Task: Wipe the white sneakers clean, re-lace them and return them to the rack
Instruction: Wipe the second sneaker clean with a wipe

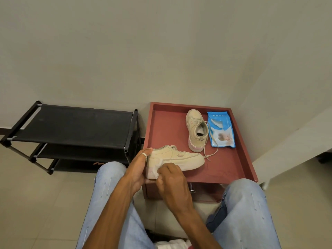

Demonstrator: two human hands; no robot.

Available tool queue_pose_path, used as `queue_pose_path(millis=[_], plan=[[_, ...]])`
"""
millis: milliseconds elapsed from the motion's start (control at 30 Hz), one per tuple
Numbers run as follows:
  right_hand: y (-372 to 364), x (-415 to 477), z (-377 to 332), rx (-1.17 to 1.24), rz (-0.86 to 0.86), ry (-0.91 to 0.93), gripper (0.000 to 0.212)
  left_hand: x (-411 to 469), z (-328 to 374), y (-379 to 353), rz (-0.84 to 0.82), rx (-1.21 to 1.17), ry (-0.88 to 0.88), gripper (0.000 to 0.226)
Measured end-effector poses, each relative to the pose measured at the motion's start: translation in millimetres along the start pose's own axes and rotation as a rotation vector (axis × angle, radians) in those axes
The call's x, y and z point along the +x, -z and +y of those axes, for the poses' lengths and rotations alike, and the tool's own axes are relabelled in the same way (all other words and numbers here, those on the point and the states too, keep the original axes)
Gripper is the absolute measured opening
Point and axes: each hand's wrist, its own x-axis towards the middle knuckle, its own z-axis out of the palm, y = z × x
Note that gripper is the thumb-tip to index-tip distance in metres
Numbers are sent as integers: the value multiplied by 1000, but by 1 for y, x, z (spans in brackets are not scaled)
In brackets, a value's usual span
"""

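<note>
I hold one off-white sneaker [179,159] on its side over the near left corner of the red table [231,168]. My left hand [138,168] grips its heel, thumb on top. My right hand [170,178] presses a white wipe [158,168] against the sole's side near the heel. The second sneaker [195,130] stands on the table further back, toe pointing away, with a loose lace trailing toward me. The black shoe rack [71,130] stands to the left against the wall.
A blue pack of wet wipes [221,130] lies on the table right of the second sneaker. My knees in light jeans frame the table's front. A white ledge runs along the right side. White cloth lies near the bottom edge between my legs.
</note>
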Motion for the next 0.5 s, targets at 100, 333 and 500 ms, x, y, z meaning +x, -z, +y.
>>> queue_pose_path(millis=[100,333,500], plan=[[3,-1,29,41,73,-135,13,-2,2,0,-4,4,16,30],[-2,-2,16,193,97,-174,14,-5,1,-2,25,40,9,32],[-13,-7,-7,185,48,-7,24,0,-2,0,58,33,6,38]])
